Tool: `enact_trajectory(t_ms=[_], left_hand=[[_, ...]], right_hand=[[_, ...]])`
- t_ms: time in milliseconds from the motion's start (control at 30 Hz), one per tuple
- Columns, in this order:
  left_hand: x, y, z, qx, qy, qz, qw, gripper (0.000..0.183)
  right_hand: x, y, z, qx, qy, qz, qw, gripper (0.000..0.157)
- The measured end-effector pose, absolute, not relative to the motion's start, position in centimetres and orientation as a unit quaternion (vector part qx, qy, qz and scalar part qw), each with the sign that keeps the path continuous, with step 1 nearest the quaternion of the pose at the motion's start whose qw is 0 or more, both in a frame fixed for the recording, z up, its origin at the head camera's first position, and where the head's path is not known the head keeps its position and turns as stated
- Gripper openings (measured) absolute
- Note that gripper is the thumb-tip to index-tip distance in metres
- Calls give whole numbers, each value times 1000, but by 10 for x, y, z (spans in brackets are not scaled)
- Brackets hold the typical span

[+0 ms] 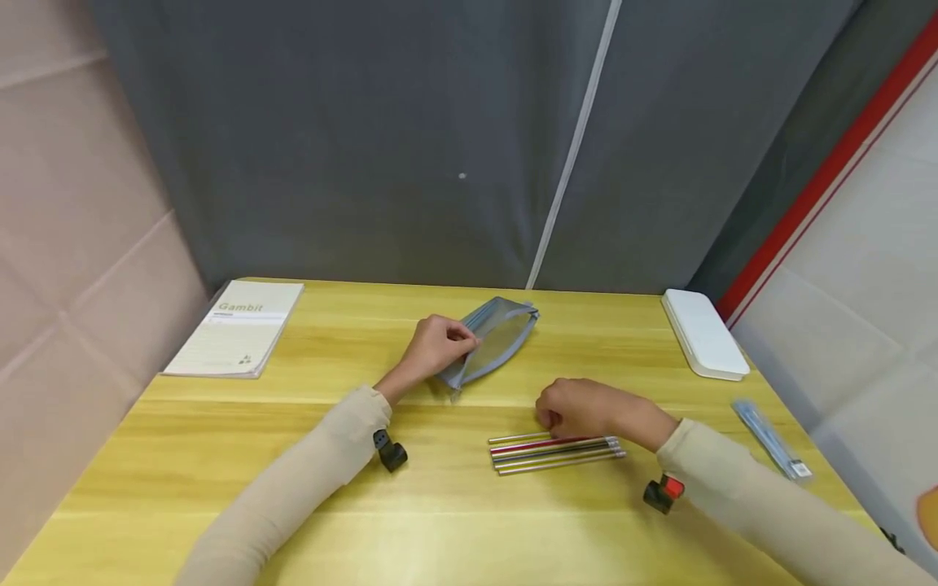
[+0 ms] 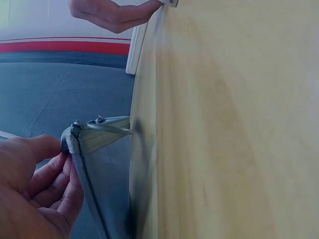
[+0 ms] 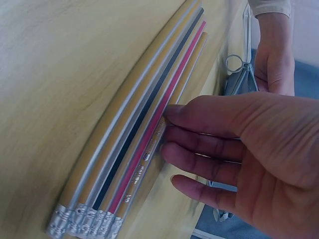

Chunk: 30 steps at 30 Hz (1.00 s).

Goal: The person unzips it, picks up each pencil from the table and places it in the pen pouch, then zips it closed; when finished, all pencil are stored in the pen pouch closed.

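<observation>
A grey-blue mesh zipper pouch (image 1: 504, 334) lies near the back of the table with its mouth gaping. My left hand (image 1: 437, 348) pinches the pouch's rim between thumb and fingers; the left wrist view shows the pinched corner (image 2: 75, 137) raised off the wood. Several eraser-tipped pencils (image 1: 557, 454) lie side by side closer to me, striped in gold, silver, black and red. At the row's far side, my right hand (image 1: 579, 407) has thumb and index fingertips pinching the outermost gold pencil (image 3: 142, 169), which still lies beside the others.
A notebook (image 1: 238, 330) marked "Gambit" lies at the back left. At the back right is a white case (image 1: 703, 334), and in front of it a clear packet (image 1: 771, 439) near the table's right edge. A dark curtain (image 1: 366, 146) hangs behind the table.
</observation>
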State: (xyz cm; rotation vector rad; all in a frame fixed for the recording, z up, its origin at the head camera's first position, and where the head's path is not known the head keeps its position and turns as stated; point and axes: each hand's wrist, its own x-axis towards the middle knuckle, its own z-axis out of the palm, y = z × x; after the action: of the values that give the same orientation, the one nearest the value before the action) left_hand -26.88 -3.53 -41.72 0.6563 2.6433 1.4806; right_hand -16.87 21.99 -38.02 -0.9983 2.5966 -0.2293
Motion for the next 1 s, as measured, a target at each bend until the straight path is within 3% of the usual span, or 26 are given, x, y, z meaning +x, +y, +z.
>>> enact_trajectory(t_ms=[533, 1000], left_hand=[[-270, -34, -420, 196, 856, 478, 14, 12], [-271, -37, -420, 194, 853, 485, 24, 12]], right_hand=[[-163, 223, -387, -355, 920, -72, 146, 16], [-167, 224, -392, -376, 916, -62, 127, 23]])
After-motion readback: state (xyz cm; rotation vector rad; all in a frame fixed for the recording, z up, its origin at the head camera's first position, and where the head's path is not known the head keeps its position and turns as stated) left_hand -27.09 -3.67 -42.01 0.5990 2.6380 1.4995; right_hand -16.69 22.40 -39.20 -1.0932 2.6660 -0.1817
